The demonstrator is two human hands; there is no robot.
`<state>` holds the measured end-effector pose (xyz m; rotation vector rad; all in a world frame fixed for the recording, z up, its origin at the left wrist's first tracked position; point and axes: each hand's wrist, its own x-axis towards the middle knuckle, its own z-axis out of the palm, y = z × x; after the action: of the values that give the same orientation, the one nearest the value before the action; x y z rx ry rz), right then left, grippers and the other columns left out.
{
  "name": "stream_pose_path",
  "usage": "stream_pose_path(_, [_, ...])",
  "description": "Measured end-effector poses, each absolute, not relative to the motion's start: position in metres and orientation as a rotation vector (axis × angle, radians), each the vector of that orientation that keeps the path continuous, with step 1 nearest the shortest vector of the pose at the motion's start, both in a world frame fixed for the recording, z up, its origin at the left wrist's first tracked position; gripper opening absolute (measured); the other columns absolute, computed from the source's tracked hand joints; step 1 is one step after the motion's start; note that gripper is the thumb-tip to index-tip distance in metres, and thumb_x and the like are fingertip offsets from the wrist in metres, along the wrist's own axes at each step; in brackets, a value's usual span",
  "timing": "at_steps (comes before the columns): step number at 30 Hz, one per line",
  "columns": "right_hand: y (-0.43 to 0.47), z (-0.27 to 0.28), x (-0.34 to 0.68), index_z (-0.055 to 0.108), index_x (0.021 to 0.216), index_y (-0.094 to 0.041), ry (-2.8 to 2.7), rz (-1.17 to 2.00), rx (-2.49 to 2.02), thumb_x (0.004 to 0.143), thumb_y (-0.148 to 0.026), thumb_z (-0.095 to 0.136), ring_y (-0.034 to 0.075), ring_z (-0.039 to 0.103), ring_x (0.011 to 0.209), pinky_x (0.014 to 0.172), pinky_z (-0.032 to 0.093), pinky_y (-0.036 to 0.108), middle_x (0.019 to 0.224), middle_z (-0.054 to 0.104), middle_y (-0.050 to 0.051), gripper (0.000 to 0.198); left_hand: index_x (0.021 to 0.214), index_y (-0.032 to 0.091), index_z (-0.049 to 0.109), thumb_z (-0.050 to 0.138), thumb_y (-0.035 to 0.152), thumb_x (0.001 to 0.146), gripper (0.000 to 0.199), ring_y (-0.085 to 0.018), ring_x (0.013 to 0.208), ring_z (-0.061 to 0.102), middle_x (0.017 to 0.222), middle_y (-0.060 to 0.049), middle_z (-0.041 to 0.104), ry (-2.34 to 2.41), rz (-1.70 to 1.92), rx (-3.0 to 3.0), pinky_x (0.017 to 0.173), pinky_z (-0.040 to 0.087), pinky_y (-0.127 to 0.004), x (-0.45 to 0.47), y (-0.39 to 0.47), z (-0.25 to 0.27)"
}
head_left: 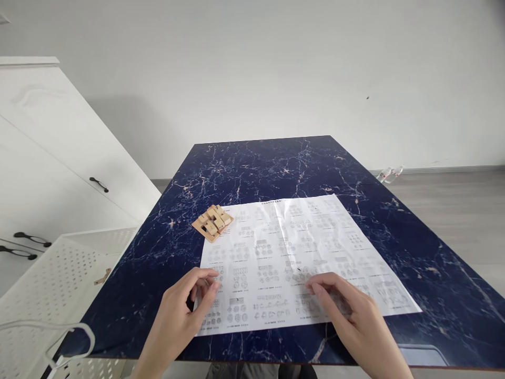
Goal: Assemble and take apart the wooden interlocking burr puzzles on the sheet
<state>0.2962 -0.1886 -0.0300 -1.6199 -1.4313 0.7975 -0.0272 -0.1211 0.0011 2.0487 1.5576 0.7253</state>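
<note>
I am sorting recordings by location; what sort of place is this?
Likely a home or office room, I cannot tell which: a white cabinet, a blue marble-patterned table and a wood-look floor suggest it.

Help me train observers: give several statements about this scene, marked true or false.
A large white printed paper sheet lies on the dark-blue marble-patterned tabletop. True.
Small pale wooden blocks sit at the sheet's near right corner. False: far left.
The bare right grip touches the blocks. False: it is over the sheet.
Clear plastic bottles stand on the tabletop. False: beyond its right edge.
A white cable curves left of the sheet. True.
</note>
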Motion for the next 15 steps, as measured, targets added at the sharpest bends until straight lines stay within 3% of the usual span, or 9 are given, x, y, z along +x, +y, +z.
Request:
stream_pose_path(6, [-0.1891, -0.0316, 0.2916, 0.075, 0.104, -0.026, -1.341, 0.844, -1.625, 0.107, -0.053, 0.056, 0.025, 0.076, 0.090, 0.047, 0.050, 0.022, 0.106, 0.079, 0.010, 0.034, 0.107, 0.026, 0.077, 0.064, 0.055, 0.101, 0.032, -0.018, 0.066, 0.063, 0.077, -0.002, 0.071, 1.555, 0.709, 2.057, 0.061, 0.054, -0.025, -0.0286, -0.1194, -0.0011])
stream_pose_path(15, [-0.1872, -0.0297, 0.2897, 0.076, 0.099, -0.026, -1.377, 0.711, -1.702, 0.106, -0.058, 0.055, 0.024, 0.077, 0.084, 0.060, 0.058, 0.024, 0.097, 0.080, 0.007, 0.038, 0.110, 0.027, 0.075, 0.064, 0.052, 0.102, 0.028, -0.018, 0.067, 0.063, 0.080, -0.002, 0.072, 1.534, 0.702, 2.062, 0.058, 0.053, -0.023, -0.0304, -0.1210, -0.0047])
